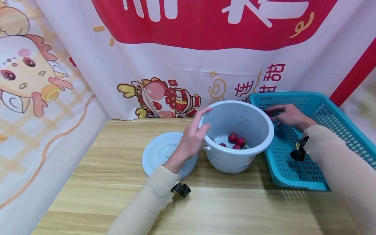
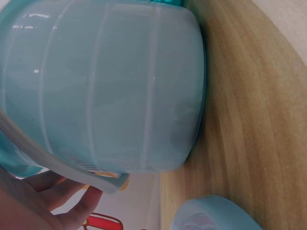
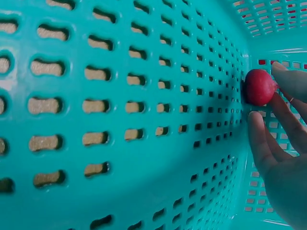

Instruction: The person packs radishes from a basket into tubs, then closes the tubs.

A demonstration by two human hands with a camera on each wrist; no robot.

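My left hand [image 1: 192, 135] grips the left rim of a light blue bucket [image 1: 232, 160], thumb over the edge. Several red radishes [image 1: 233, 138] lie at the bottom of the bucket. In the left wrist view, the fingers are beside the bucket's pale handle [image 2: 57, 165]. My right hand [image 1: 289, 116] reaches into the far left part of a teal plastic basket [image 1: 276, 173]. There, in the right wrist view, its thumb and fingers pinch a single red radish [image 3: 260, 87] near its root end.
A round light blue lid [image 1: 158, 151] lies on the wooden table [image 1: 111, 182], left of the bucket and partly under my left forearm. The basket stands close against the bucket's right side. A printed cloth [image 1: 176, 75] hangs behind the table.
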